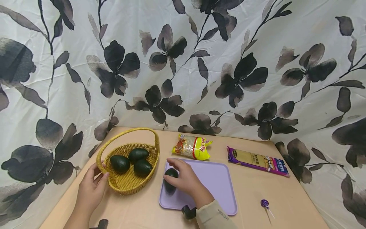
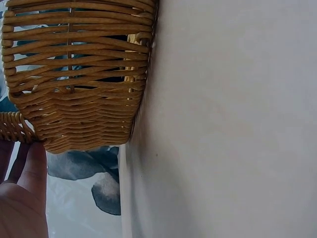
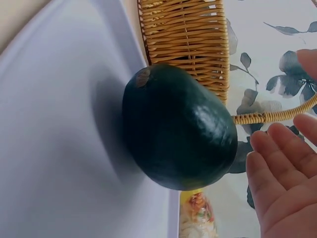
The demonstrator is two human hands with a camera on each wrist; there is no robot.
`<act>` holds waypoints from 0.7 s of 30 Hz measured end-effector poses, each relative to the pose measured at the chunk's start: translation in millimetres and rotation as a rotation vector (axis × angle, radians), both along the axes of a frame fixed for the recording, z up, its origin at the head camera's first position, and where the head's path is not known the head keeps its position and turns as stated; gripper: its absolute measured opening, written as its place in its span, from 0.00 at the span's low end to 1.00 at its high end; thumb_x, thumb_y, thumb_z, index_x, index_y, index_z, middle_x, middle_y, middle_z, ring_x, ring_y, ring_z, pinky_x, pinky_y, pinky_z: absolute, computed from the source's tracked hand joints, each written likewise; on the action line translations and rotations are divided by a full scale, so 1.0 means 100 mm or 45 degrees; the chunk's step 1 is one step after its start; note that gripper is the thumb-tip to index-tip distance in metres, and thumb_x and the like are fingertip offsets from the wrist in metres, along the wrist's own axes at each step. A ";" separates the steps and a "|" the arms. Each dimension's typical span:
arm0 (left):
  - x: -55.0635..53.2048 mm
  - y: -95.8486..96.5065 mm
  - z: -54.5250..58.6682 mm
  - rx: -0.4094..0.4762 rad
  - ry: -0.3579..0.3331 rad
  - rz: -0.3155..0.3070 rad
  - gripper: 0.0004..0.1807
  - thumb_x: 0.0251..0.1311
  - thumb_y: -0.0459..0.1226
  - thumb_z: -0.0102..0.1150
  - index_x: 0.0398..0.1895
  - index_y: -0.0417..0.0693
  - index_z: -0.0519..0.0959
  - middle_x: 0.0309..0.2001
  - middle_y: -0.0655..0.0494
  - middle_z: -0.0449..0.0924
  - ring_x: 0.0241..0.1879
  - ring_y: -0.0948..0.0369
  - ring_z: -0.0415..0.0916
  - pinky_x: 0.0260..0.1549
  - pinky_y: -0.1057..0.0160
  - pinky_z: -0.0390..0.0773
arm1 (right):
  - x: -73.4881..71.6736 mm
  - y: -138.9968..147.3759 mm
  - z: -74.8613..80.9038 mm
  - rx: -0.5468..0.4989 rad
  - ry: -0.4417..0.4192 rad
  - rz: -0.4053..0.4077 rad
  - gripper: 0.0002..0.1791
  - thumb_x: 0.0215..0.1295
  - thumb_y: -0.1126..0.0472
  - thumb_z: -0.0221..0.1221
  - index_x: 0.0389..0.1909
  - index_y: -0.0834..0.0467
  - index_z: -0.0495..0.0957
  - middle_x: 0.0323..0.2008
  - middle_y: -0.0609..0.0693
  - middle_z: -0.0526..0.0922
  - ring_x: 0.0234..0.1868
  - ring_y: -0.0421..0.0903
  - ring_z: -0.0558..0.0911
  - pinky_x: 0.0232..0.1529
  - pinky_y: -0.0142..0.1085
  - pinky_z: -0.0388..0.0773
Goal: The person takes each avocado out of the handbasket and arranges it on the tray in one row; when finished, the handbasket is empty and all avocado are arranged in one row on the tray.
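Observation:
At the left, my left hand point(image 1: 92, 187) pinches the yellow wicker basket point(image 1: 123, 190) where its arched handle meets the rim. Its fingers point(image 2: 34, 171) show at that joint in the left wrist view. Inside the basket lie three dark green avocados point(image 1: 138, 155). Another avocado point(image 3: 178, 129) rests on the left part of a lilac tray point(image 1: 206, 187). Over it hovers my right hand point(image 1: 186, 178), thumb and fingers spread; the right wrist view shows the fingers point(image 3: 282, 163) apart from the avocado.
Behind the tray lies a yellow food packet point(image 1: 191, 147). A long purple-and-gold packet point(image 1: 257, 161) lies to the right, with a purple-wrapped lollipop point(image 1: 265, 203) nearer the front. A floral cloth point(image 1: 200, 79) hangs behind the table point(image 1: 257, 187).

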State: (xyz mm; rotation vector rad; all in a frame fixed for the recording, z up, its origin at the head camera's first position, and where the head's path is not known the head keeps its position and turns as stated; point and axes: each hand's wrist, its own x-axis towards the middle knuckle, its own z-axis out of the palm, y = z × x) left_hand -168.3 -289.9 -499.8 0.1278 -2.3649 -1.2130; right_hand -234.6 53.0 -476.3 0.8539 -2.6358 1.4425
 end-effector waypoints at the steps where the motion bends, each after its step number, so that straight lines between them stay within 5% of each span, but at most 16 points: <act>1: 0.00 0.00 0.00 0.003 0.001 -0.003 0.32 0.72 0.33 0.59 0.76 0.41 0.61 0.65 0.43 0.73 0.66 0.45 0.72 0.55 0.89 0.70 | 0.00 -0.01 0.01 0.008 0.010 -0.003 0.35 0.62 0.53 0.72 0.69 0.54 0.73 0.64 0.50 0.80 0.63 0.46 0.80 0.69 0.39 0.79; 21: 0.00 0.00 -0.01 -0.010 -0.012 0.003 0.31 0.74 0.37 0.57 0.76 0.42 0.61 0.65 0.43 0.73 0.66 0.41 0.72 0.54 0.88 0.71 | -0.06 -0.20 0.10 0.065 0.042 0.073 0.34 0.64 0.53 0.70 0.69 0.57 0.73 0.65 0.51 0.79 0.67 0.47 0.78 0.70 0.38 0.78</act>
